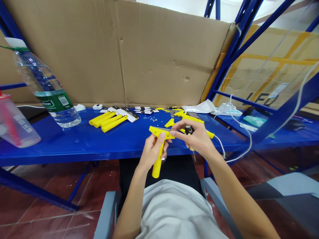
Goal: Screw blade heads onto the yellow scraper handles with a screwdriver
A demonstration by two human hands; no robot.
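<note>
My left hand (152, 148) is wrapped round a yellow scraper (157, 166) just below its wide head, the handle pointing down toward my lap. Along the top of the head lies a thin grey blade (161, 129). My right hand (196, 134) pinches at the right end of this head with thumb and index finger. A screwdriver (189, 130) with a black and yellow handle is tucked in the same hand, its shaft tip pointing down. Behind the hands, more yellow scraper parts (170, 123) lie on the blue table (112, 142).
Several yellow scrapers with card sleeves (112, 121) lie left of centre, near tiny scattered screws (151, 119). A water bottle (53, 89) and a plastic cup (17, 122) stand at left. Right are a power strip (228, 110), a white cable (249, 136) and a blue frame post (229, 53).
</note>
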